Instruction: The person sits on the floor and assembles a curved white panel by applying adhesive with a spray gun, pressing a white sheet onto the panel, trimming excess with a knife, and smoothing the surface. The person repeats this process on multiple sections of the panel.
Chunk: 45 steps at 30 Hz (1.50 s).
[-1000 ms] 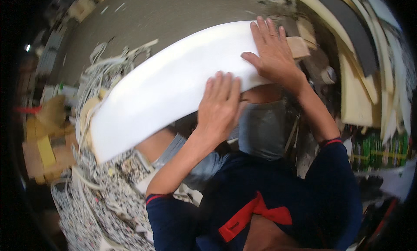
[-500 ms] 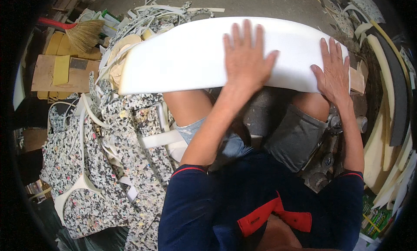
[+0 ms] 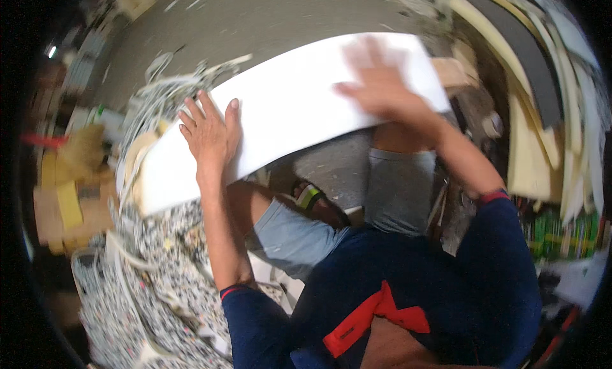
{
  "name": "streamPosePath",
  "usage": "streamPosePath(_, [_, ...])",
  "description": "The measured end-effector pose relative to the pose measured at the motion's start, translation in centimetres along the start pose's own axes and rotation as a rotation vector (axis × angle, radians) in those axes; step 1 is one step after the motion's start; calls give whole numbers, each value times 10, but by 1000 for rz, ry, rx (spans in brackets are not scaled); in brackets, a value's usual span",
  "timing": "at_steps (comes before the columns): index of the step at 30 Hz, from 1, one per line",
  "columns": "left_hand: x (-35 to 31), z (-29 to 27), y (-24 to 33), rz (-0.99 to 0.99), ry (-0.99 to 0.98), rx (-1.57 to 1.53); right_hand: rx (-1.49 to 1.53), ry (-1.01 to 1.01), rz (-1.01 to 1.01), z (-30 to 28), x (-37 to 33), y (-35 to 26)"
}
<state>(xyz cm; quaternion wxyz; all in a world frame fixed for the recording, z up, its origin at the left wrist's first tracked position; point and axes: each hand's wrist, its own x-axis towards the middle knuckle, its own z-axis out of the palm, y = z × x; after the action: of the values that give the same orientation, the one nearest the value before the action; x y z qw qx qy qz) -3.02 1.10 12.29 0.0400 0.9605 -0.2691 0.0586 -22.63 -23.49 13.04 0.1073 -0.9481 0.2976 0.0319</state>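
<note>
Now left hand farther left on white panel, right hand shifted inward, blurred; both splayed.

A panel lies across the knees, broom left, sheets right.

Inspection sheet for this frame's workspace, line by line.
Surface: grey floor; the person's legs seem to support the work.
Job's things: white foam-like sheet, one long edge curved.
Clutter: speckled foam pieces at lower left; pale offcut strips beyond the sheet's left end.
Hands: left hand spread on the sheet's left part; right hand blurred over its right part, contact unclear.
Cables: nothing seen.
Surroundings: broom at left; yellowish foam sheet and dark-grey foam sheet at right.
</note>
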Motion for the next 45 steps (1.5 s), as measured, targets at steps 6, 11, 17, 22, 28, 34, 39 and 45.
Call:
streamPosePath(6, [11,13,40,200,66,45,-82,271,-490,23,7,-61])
streamPosePath(11, [11,13,33,226,76,-25,-174,458,-289,24,-1,35])
streamPosePath(17, [11,15,34,226,78,1,-102,149,-121,-19,-1,64])
streamPosePath(22, [2,9,37,236,61,15,-320,515,-103,-42,38,91])
streamPosePath(28, [3,17,27,284,115,-13,-137,312,-78,-11,38,94])
streamPosePath(34, [-1,7,84,418,-15,-188,-252,277,-234,2,20,31])
streamPosePath(39, [-14,11,108,549,86,-181,-299,288,-344,1,15,28])
streamPosePath(45, [11,27,-50,215,183,-64,-321,314,-335,7,22,37])
